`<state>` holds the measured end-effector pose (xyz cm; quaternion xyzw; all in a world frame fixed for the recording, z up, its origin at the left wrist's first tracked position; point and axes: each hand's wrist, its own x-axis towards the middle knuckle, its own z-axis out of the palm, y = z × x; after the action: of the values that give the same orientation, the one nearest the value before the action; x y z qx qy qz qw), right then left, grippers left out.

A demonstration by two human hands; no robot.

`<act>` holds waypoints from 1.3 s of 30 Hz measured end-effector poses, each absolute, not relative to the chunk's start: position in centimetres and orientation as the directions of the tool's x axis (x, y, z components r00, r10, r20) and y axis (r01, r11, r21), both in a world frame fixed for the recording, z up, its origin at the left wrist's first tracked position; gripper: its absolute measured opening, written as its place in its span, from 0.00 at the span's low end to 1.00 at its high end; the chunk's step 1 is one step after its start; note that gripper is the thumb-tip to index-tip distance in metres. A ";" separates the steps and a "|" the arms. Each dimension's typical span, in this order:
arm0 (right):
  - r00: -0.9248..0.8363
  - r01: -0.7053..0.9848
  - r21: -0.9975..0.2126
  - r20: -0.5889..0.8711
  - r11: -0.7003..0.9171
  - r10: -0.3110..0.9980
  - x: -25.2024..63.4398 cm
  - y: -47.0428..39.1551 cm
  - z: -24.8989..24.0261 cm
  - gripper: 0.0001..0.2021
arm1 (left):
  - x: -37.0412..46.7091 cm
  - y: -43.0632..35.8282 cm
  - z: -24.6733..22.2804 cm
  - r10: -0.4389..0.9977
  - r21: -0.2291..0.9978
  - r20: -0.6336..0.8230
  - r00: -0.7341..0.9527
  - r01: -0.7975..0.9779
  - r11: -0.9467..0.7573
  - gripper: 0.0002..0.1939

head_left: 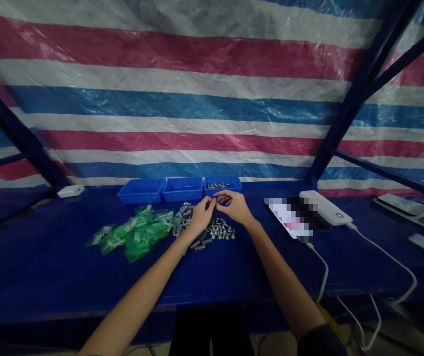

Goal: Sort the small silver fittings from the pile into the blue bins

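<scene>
My left hand [202, 215] and my right hand [233, 205] meet fingertip to fingertip above the blue table. Both are closed in a pinch; whatever lies between the fingers is too small to make out. Below them spreads a heap of silvery round-headed metal pieces [222, 229], like screws or caps. To its left are grey metal cylinders [183, 217], partly hidden by my left hand. Just behind my hands, the right blue bin [236, 185] holds several small metal parts [217, 186].
Two more blue bins [141, 190] stand in the same row. Green plastic bags [138, 232] are piled at left. Right of my arm lie a phone [289, 217] and a white power bank [325, 207] with cables [386, 252]. A scale [406, 210] sits far right, a white box [71, 191] far left.
</scene>
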<state>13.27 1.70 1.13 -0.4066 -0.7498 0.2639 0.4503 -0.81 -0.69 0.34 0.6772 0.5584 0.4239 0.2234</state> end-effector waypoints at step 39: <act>-0.009 0.107 -0.960 0.258 0.258 0.966 14.4 3.9 -0.1 0.16 | -0.7 -1.3 -0.5 0.866 0.401 0.245 0.437 0.767 -0.501 0.08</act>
<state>14.43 3.92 -0.12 -0.4578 -0.5858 0.4019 0.5345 -0.68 -1.35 -0.47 0.8396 0.4862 0.2128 0.1154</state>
